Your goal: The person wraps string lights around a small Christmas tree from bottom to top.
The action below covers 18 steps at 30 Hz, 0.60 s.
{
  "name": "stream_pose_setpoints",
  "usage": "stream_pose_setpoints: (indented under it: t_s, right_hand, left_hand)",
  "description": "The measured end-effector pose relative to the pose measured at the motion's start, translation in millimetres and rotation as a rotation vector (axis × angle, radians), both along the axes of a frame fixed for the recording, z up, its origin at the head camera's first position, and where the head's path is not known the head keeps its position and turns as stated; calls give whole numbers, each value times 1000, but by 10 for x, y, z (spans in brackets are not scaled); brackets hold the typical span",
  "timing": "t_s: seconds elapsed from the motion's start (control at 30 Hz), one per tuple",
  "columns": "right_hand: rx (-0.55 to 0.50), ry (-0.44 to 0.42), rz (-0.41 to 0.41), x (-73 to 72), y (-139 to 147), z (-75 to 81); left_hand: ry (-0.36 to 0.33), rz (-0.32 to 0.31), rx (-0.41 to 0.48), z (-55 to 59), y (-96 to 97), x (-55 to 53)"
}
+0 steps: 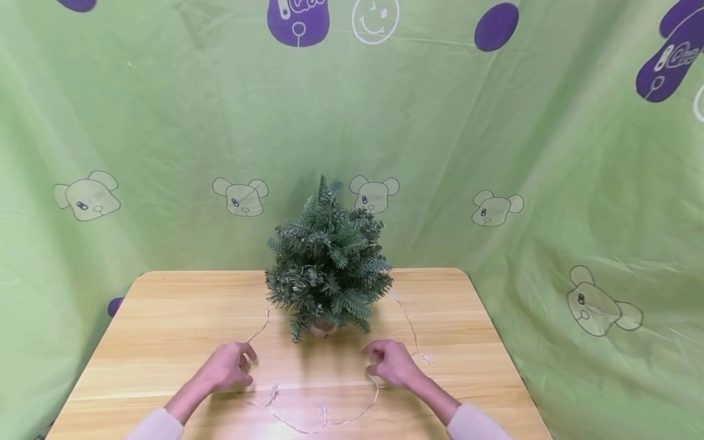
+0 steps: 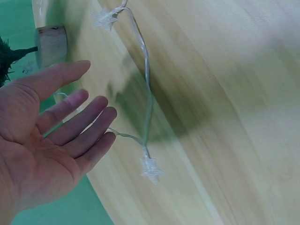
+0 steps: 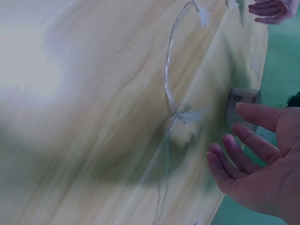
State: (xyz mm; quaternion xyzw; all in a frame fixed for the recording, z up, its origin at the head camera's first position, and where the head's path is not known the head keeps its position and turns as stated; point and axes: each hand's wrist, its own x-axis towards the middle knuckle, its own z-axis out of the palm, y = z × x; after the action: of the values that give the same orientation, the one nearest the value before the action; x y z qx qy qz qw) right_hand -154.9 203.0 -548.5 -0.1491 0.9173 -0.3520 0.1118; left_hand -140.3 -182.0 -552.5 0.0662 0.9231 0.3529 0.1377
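A thin, clear wire string with transparent plastic stars (image 1: 324, 415) lies on the light-brown, wood-grain table (image 1: 440, 305), in front of the small dark-green artificial tree (image 1: 330, 263). It makes a wide loop like the letter U. The rounded bend points toward the person, and the two ends point away, to the back of the table, one on each side of the tree. Its longer line goes from left to right. The two stars near the bend point toward the tree.

The person's left hand (image 1: 227, 366) and right hand (image 1: 390, 363) are both over the string, their fingers loosely bent and grasping nothing. They hide parts of the wire; whether the skin touches it, I cannot tell.

The tree stands upright on a round wooden base (image 1: 323, 330), between the two ends of the string. Behind the table hangs a green cloth (image 1: 341, 110) printed with bear heads and purple shapes.
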Motion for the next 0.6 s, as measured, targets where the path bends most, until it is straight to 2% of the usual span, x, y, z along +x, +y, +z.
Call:
stream_pose_setpoints:
  t_s: [0.23, 0.4, 0.6]
  right_hand:
    - [1, -71, -41, -39, 118, -116]
    - [-50, -134, -54, -50, 198, -185]
    - [-47, -175, -79, -50, 238, -242]
  left_hand:
    - [-24, -47, 2, -104, -64, 6]
    - [-71, -36, 28, -168, -98, 29]
    - [-76, -40, 25, -208, -119, 24]
